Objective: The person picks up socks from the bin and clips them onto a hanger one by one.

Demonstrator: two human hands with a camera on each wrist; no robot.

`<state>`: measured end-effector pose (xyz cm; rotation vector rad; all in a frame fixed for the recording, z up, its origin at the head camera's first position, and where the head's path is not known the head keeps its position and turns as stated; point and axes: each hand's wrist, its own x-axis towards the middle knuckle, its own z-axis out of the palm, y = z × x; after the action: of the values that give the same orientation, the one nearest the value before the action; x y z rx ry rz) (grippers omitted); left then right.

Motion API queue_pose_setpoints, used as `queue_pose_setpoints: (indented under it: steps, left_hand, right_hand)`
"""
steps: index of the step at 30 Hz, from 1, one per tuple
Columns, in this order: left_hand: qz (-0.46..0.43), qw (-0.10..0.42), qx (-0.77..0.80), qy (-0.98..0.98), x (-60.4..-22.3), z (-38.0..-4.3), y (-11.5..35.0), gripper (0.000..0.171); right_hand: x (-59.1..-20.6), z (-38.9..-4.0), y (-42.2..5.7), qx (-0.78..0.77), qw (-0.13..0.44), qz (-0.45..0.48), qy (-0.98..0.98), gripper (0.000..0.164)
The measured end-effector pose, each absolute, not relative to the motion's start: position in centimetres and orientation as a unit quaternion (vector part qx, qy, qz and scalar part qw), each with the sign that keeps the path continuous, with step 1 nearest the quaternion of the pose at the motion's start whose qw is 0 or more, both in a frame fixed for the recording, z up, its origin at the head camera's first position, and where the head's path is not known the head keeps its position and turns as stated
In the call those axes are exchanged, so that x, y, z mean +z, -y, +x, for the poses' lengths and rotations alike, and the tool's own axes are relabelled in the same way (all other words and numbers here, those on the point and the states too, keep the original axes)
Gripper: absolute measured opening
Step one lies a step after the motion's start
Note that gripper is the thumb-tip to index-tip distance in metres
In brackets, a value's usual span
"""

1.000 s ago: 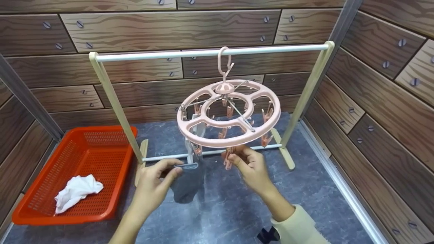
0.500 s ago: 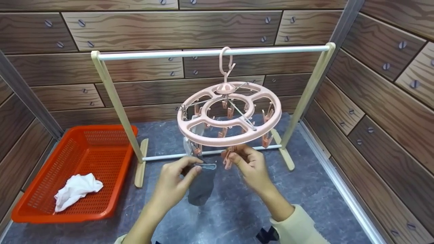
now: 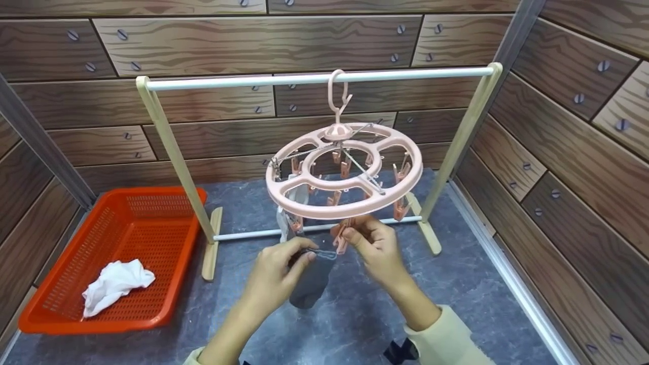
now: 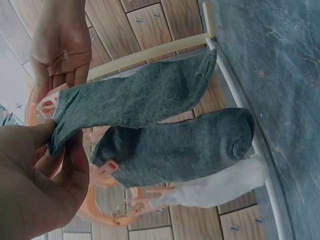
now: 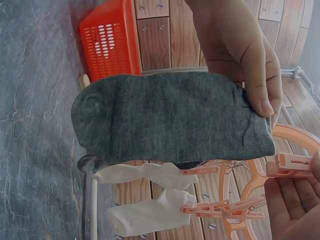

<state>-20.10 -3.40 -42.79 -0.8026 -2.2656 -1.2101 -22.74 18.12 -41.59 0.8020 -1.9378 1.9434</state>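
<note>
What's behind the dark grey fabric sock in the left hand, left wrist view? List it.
A second dark grey sock and a white fabric sock, clipped by pink plastic clothespins. The nearer sock hides part of the second's edge.

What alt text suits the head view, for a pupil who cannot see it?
A person's left hand holds a gray sock by one end, next to a pink clothespin that the right hand grips beneath a round pink hanger. The hanger hooks over a white rail; at left, a red basket holds a white cloth.
</note>
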Motion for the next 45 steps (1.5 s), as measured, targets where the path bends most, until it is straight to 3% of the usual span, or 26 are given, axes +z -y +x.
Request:
queue_pose_setpoints:
  steps: [45]
  left_hand:
    - [-0.265,0.327,-0.405,0.812,-43.2,-20.7,0.2,0.009]
  right_hand:
    - [-42.0,-22.5,-18.1,0.7,0.125,0.271,0.649,0.006]
